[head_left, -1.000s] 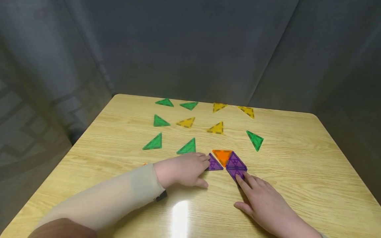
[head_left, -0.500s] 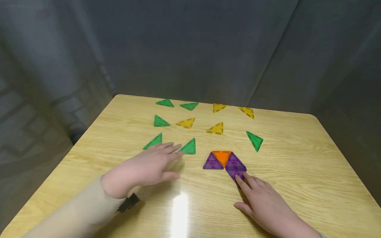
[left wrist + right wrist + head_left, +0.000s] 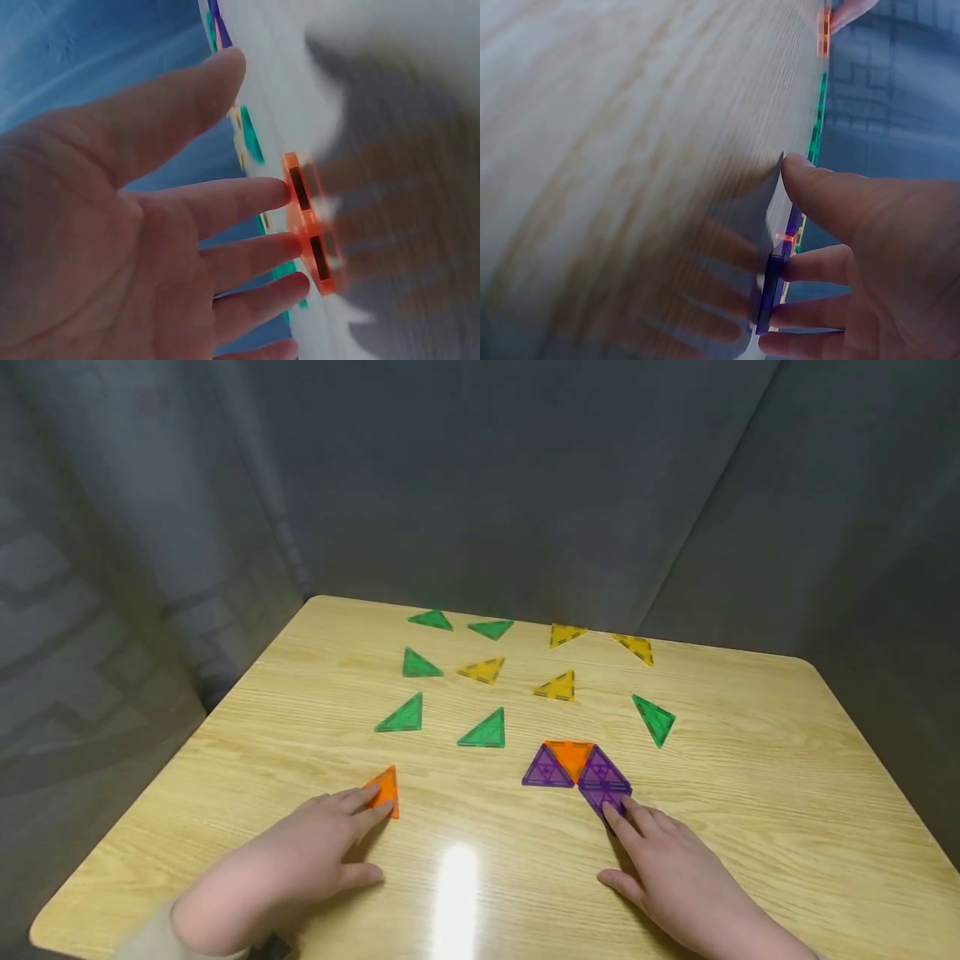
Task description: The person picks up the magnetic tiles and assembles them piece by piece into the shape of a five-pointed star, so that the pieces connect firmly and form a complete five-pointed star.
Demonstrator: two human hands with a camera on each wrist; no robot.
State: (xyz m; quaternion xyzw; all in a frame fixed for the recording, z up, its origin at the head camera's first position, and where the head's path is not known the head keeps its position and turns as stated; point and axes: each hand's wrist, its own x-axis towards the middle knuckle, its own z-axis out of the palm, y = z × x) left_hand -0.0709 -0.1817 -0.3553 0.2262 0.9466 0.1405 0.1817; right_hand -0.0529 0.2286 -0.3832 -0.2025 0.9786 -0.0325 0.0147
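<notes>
Loosely extended, the left grip (image 3: 309,847) touches an orange triangle (image 3: 388,785).

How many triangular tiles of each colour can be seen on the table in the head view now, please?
Green tiles: 6
Yellow tiles: 4
Purple tiles: 3
Orange tiles: 2
Total: 15

My head view looks forward and down across the table (image 3: 757,793); both low, close wrist views share an orange tile (image 3: 306,217), frame right.
</notes>
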